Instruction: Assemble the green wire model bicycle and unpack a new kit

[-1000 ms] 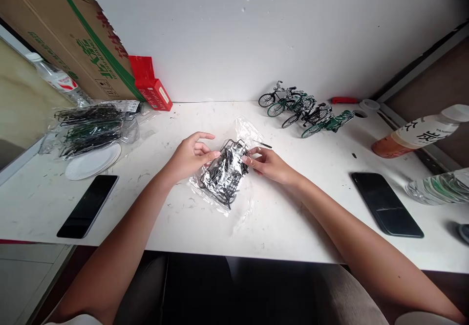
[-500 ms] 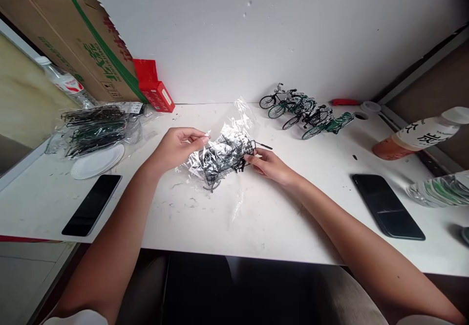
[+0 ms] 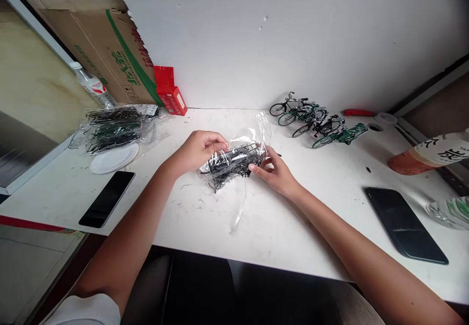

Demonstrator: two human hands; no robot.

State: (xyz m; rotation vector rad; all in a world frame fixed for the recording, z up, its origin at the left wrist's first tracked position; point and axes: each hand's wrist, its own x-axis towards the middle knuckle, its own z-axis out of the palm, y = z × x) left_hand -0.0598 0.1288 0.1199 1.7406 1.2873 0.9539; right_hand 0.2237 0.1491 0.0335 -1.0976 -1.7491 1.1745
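Observation:
Between my hands is a clear plastic bag (image 3: 234, 161) with black model bicycle parts inside, just over the white table. My left hand (image 3: 201, 151) pinches the bag's upper left edge between thumb and fingers. My right hand (image 3: 274, 171) is closed on the bag's right end, thumb in front and fingers behind. A thin black piece shows just beyond the right fingers. Several assembled model bicycles (image 3: 318, 124), black and green, stand in a row behind and to the right of my hands.
More bagged parts (image 3: 115, 129) lie at the left, by white paper plates (image 3: 113, 159) and a phone (image 3: 107, 199). A red box (image 3: 172, 95) and a carton (image 3: 110, 56) stand behind. To the right are another phone (image 3: 406, 225), a drink bottle (image 3: 428, 154) and a clear bottle (image 3: 449, 212).
The view has shifted left, so the scene sits further right. The bag has turned, its glare has faded and the black parts inside show more clearly. Both hands stay on it.

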